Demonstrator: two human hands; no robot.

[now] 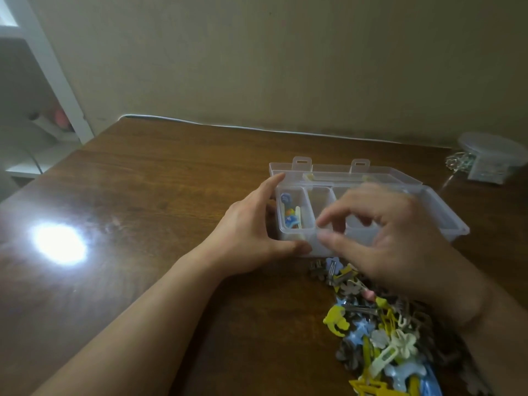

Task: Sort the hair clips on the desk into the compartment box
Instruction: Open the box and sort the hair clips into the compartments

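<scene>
A clear plastic compartment box (440, 208) sits open on the brown wooden worktop (160, 178), its lid (328, 168) folded back on the far side. The left hand (251, 232) steadies the box at its left end: the fingers reach along the far left corner and the thumb presses the near left corner, so its grip is spread wide against the box wall and carries no clip. In the leftmost compartment lie a few hair clips (288, 212), blue, orange and pale yellow. The right hand (400, 238) hovers over the middle compartments, blurred by motion; thumb and forefinger curl toward each other in a narrow grip with a gap between the tips, and I cannot tell whether a clip is between them. Just near of the box, below the right hand and wrist, a loose pile of hair clips (385, 332) spreads toward the near right edge: yellow, pale blue, cream and brownish flower shapes. A small clear container (491, 158) stands at the far right.
</scene>
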